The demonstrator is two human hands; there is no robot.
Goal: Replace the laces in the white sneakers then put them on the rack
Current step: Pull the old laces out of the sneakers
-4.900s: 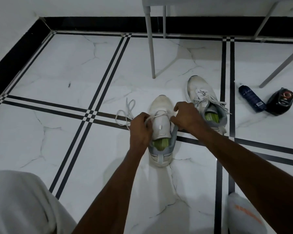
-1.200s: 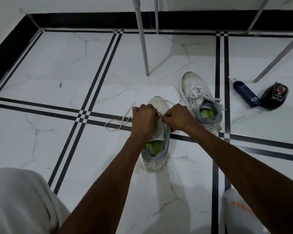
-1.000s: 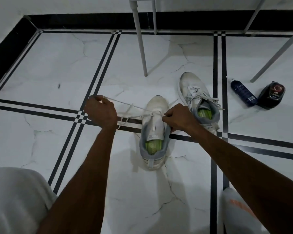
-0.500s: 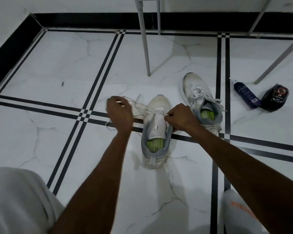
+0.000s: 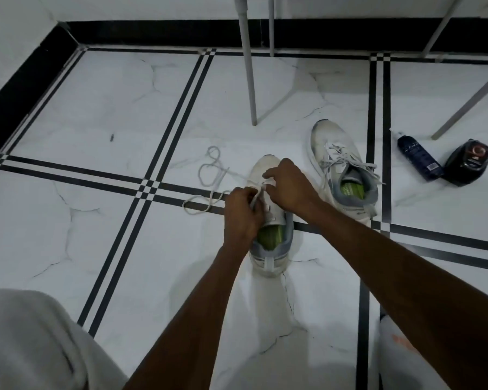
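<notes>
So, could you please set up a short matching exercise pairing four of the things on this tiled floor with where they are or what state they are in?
Things:
1. white sneaker with green insole
2. second white sneaker, laced
3. dark blue spray bottle
4. loose end of white lace

States:
A. lying on its side beside a black container
B. trailing on the floor, left of the hands
C. under both hands
D. standing untouched, further right

Pairs: 1-C, 2-D, 3-A, 4-B

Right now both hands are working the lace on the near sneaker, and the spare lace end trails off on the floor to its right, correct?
Not quite: the head view shows the lace trailing to the left of the near sneaker. The left hand and right hand are both working it.
</notes>
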